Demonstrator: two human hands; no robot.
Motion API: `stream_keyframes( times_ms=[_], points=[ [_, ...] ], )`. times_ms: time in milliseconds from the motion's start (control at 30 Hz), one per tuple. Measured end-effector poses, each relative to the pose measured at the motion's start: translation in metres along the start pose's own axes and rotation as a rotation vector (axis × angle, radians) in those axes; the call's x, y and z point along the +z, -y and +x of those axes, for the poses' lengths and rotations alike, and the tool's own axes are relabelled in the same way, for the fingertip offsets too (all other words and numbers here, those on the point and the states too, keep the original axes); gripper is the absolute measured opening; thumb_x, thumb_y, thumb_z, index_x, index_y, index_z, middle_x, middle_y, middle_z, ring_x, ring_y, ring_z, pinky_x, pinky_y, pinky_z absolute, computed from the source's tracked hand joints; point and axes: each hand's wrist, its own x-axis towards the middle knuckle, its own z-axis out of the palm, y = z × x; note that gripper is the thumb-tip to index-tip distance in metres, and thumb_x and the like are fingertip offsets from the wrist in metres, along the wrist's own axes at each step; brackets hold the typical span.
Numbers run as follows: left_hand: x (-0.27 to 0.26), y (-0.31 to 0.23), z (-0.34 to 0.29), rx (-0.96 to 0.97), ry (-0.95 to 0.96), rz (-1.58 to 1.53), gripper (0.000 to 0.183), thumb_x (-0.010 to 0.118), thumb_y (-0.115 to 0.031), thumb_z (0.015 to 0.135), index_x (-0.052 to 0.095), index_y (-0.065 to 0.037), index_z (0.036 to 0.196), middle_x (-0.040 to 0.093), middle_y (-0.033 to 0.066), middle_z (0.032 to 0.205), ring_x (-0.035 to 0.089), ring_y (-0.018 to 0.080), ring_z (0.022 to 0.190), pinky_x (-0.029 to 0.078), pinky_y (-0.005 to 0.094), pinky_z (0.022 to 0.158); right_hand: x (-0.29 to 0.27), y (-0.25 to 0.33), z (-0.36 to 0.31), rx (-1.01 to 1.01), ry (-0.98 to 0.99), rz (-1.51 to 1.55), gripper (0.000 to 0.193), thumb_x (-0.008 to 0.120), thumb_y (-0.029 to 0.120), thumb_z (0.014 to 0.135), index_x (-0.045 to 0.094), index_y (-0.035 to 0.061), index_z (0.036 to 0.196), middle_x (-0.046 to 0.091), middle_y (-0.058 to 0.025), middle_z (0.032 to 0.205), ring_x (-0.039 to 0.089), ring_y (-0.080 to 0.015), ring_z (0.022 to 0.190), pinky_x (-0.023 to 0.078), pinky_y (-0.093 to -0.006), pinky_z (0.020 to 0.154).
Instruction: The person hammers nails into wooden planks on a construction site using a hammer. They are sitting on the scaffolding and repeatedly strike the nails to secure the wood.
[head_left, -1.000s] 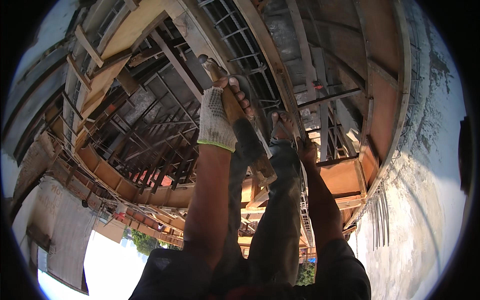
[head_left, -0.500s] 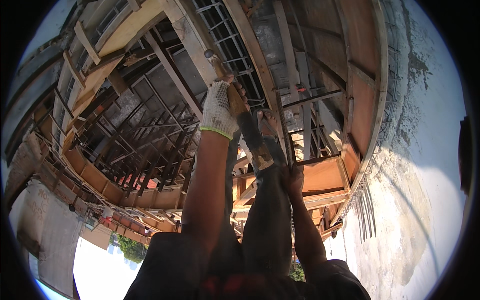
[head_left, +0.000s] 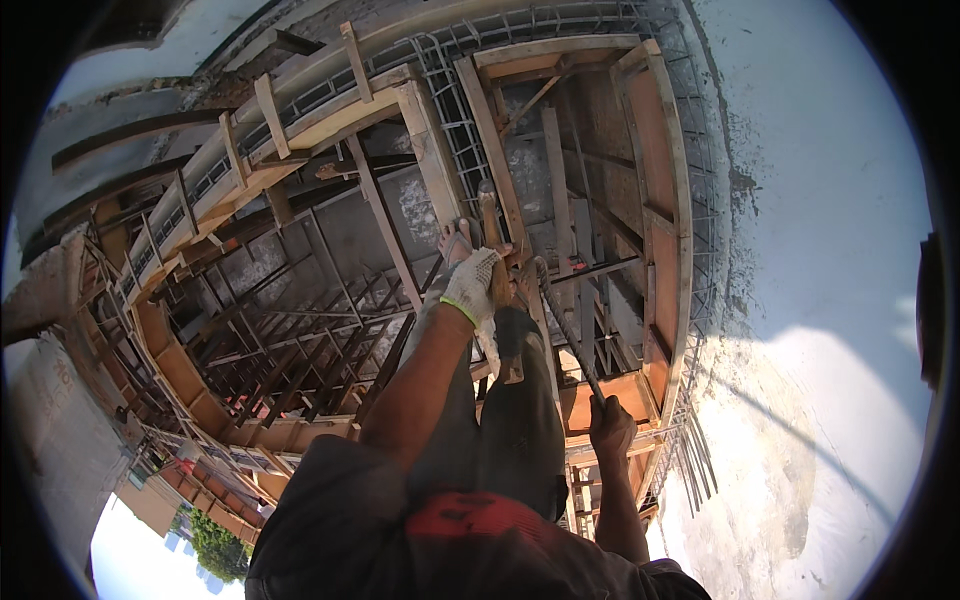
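My left hand [head_left: 474,286], in a whitish knit glove with a yellow-green cuff, is closed around a long wooden-handled tool [head_left: 511,345]. This tool has a dark band around its lower part and a rounded grey metal end pointing away from me; its exact kind is unclear. My bare right hand [head_left: 611,428] grips the near end of a dark metal bar [head_left: 572,341], which slants away to a bent far end by my foot. My feet, at least one in a sandal [head_left: 457,240], stand on the timber near a rebar cage [head_left: 452,110].
Wooden formwork panels [head_left: 668,150] rise on the right beside a pale concrete wall [head_left: 800,200]. Below, dark props and braces [head_left: 300,340] cross an open drop. Curved formwork [head_left: 180,360] runs along the left. Several rebar ends [head_left: 700,460] stick out at the lower right.
My view has shifted, bringing both feet into sight. The right hand has moved out from beside my leg, and its bar now shows along its length. The left hand keeps its tool.
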Motion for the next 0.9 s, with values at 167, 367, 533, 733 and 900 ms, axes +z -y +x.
stream_keyframes(
  times_ms=[167, 367, 533, 733, 900],
  points=[
    [0.008, -0.008, -0.046, 0.039, -0.029, -0.026, 0.021, 0.074, -0.018, 0.086, 0.062, -0.009, 0.101, 0.068, 0.0048, 0.090, 0.068, 0.0197, 0.075, 0.053, 0.0337, 0.058, -0.042, -0.001, -0.018, 0.002, 0.055, -0.069, 0.032, 0.065, 0.035, 0.092, 0.053, 0.0082, 0.079, 0.063, -0.0185, 0.065, 0.064, -0.0430, 0.063, 0.046, -0.0540, 0.055],
    [-0.001, -0.028, -0.105, 0.108, -0.038, -0.021, 0.009, 0.071, -0.017, 0.088, 0.064, -0.015, 0.093, 0.065, -0.0004, 0.080, 0.068, 0.0189, 0.076, 0.054, 0.0350, 0.067, -0.071, 0.016, -0.016, -0.176, -0.009, 0.013, 0.032, 0.068, 0.034, 0.090, 0.055, 0.0073, 0.078, 0.062, -0.0202, 0.064, 0.064, -0.0443, 0.064, 0.047, -0.0541, 0.054],
    [-0.073, -0.036, -0.092, 1.021, 0.104, 0.983, 0.010, 0.067, -0.013, 0.087, 0.062, -0.011, 0.095, 0.060, 0.0012, 0.079, 0.060, 0.0173, 0.069, 0.049, 0.0344, 0.064, -0.100, 0.057, -0.007, -0.252, 0.152, 0.069, 0.035, 0.071, 0.032, 0.089, 0.055, 0.0036, 0.076, 0.063, -0.0242, 0.067, 0.065, -0.0470, 0.068, 0.047, -0.0529, 0.054],
    [-0.073, -0.099, -0.178, 0.281, -0.192, 0.305, 0.014, 0.072, -0.017, 0.080, 0.068, -0.010, 0.091, 0.067, 0.0094, 0.081, 0.066, 0.0286, 0.076, 0.053, 0.0385, 0.069, -0.102, 0.112, 0.021, -0.155, 0.371, -0.125, 0.041, 0.065, 0.046, 0.089, 0.069, 0.0048, 0.090, 0.069, -0.0248, 0.087, 0.067, -0.0448, 0.089, 0.052, -0.0537, 0.078],
    [-0.142, -0.148, -0.247, 0.528, -0.335, 0.725, 0.021, 0.070, -0.023, 0.085, 0.068, -0.003, 0.090, 0.064, 0.0084, 0.077, 0.064, 0.0219, 0.072, 0.050, 0.0375, 0.064, -0.110, 0.100, 0.038, -0.154, 0.437, -0.287, 0.044, 0.064, 0.049, 0.088, 0.072, 0.0063, 0.094, 0.071, -0.0228, 0.093, 0.068, -0.0421, 0.092, 0.053, -0.0523, 0.080]
  ],
)
